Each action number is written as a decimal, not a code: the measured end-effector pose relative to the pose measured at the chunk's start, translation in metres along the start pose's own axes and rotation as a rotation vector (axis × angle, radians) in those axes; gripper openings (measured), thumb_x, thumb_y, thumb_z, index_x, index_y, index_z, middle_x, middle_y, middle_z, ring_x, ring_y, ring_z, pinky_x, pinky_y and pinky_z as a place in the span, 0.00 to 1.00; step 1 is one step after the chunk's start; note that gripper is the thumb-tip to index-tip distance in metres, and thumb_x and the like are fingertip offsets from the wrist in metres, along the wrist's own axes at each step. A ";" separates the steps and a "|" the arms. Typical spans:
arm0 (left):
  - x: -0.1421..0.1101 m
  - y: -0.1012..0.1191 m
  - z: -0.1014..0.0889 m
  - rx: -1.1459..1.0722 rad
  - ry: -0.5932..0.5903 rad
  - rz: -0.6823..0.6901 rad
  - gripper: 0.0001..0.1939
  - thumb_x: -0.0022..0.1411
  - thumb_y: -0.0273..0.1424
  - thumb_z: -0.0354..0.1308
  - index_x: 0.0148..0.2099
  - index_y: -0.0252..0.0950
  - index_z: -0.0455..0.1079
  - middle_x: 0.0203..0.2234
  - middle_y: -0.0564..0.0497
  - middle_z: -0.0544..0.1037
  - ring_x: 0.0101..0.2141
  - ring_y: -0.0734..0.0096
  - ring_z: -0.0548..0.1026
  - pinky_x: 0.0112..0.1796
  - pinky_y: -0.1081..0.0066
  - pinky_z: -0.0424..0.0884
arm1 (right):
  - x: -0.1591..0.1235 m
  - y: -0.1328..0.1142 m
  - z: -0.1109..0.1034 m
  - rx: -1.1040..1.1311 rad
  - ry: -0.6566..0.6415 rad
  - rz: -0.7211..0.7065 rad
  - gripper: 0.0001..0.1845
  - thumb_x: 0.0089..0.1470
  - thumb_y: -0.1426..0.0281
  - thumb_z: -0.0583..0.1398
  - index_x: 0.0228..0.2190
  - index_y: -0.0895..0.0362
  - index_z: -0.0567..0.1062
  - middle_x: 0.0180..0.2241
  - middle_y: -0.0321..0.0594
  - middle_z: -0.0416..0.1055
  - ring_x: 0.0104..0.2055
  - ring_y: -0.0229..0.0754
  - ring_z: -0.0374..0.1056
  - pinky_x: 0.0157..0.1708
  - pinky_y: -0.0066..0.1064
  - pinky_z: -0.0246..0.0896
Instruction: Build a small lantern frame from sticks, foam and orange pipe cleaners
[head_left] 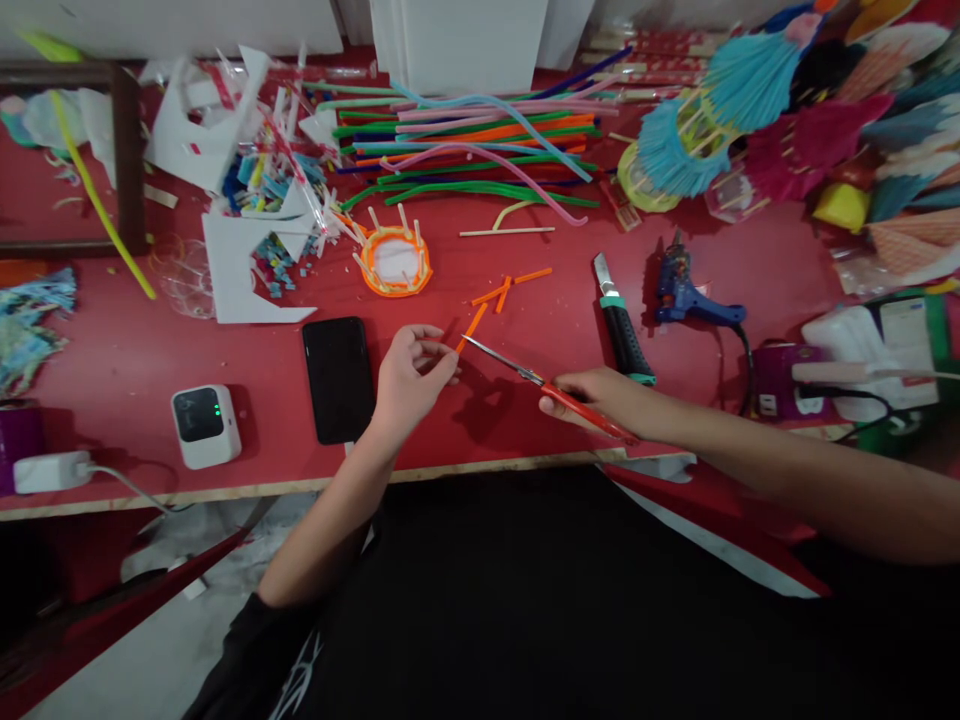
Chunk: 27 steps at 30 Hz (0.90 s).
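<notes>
Left edge, upper part: brown frame [129,170] on the red table [465,440]. Lower left, white device [206,428], green lights showing; black phone [338,380] just right of it. Above the phone, toward upper centre, an orange ring [397,291] with pale sticks standing round it. Centre: my left hand [414,375] pinches an orange strip [474,322] by its lower end, fingertips together; cut orange pieces [491,294] lie just above. My right hand [600,393], right of centre, grips red-handled scissors [559,390], tips at the strip; contact unclear. Further right, utility knife [622,330], then blue glue gun [690,296].
</notes>
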<state>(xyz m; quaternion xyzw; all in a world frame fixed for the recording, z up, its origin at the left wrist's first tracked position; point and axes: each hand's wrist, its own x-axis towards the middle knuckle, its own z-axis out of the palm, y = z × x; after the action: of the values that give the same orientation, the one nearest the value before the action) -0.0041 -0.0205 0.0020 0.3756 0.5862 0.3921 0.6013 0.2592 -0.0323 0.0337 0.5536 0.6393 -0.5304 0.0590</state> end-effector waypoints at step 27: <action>0.006 -0.005 -0.007 0.050 0.062 0.078 0.20 0.51 0.25 0.68 0.42 0.38 0.63 0.32 0.53 0.79 0.37 0.70 0.83 0.44 0.68 0.79 | -0.001 -0.012 -0.005 0.066 0.107 0.159 0.41 0.45 0.26 0.51 0.18 0.52 0.55 0.17 0.31 0.48 0.21 0.34 0.46 0.23 0.32 0.46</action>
<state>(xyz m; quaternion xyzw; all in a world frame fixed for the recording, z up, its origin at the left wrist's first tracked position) -0.0105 -0.0170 -0.0051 0.4009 0.5990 0.4120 0.5575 0.2531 -0.0273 0.0441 0.6318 0.5777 -0.5144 0.0486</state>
